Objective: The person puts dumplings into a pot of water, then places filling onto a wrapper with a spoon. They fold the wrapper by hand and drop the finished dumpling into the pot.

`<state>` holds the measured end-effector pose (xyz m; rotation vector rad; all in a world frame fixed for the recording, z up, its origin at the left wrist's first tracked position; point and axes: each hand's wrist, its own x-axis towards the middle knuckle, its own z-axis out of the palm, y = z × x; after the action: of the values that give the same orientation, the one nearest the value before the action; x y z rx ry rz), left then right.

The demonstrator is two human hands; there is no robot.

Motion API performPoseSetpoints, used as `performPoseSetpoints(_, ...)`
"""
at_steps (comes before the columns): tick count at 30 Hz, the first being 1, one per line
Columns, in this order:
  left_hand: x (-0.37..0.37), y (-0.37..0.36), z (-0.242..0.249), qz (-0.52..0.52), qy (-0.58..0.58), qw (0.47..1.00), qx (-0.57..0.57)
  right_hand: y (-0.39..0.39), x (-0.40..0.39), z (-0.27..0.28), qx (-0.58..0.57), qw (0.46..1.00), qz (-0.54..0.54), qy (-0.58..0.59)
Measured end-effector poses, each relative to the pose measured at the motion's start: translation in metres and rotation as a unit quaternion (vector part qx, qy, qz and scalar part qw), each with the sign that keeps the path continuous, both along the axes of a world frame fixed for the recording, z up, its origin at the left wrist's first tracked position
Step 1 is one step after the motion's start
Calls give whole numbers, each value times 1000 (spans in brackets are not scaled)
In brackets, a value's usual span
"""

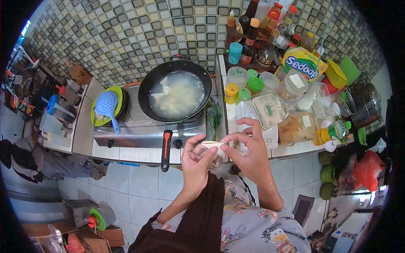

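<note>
Between the fingertips of both hands, in front of the counter edge, is a small pale folded dumpling point(214, 144). My left hand point(196, 158) pinches its left side with the thumb in front. With thumb and index finger, my right hand point(249, 152) pinches the right side, its other fingers raised. Beyond them on the stove stands a black wok point(145, 101), its orange-and-black handle point(167, 147) pointing toward me. Several white dumplings point(164, 96) lie in the cloudy water inside it. The dumpling's underside is partly hidden by my fingers.
A blue slotted ladle point(106, 105) rests on a green plate point(95, 120) at the stove's left. Long green leaves point(215, 116) lie right of the wok. The right counter holds a wooden board point(291, 130), jars, bottles and a yellow Sedaap pack point(300, 63).
</note>
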<state>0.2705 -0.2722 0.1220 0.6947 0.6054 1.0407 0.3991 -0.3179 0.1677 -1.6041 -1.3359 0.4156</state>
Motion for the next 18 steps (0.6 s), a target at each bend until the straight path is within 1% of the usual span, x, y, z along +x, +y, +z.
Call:
performPoseSetpoints(2,-1,0,-1,5,-1,1000,1,2,-1,-1,-2,1000,2,8)
performPoseSetpoints(5,-1,1,2,22,-6,1000,-12,5,-2,-3,-3,1000,9,-25)
performPoseSetpoints(7,-2,2,2,26,-2,1000,-12,7,-4,-1,33,999,-4,-8)
performPoseSetpoints(8,-2,2,1,28,-2,1000,-12,8,-5,2,33,999,-2,-9)
performPoseSetpoints(10,-3,3,0,34,2,999,-8,8,-5,8,-26,999,31,28)
performPoseSetpoints(14,-7,4,-5,19,-13,1000,10,12,-8,3,-29,998,42,47)
performPoseSetpoints(16,-6,5,0,40,-16,999,-18,13,-8,1,-15,996,56,62)
performPoseSetpoints(18,-7,7,2,49,-30,998,-18,15,-8,2,-21,996,60,70)
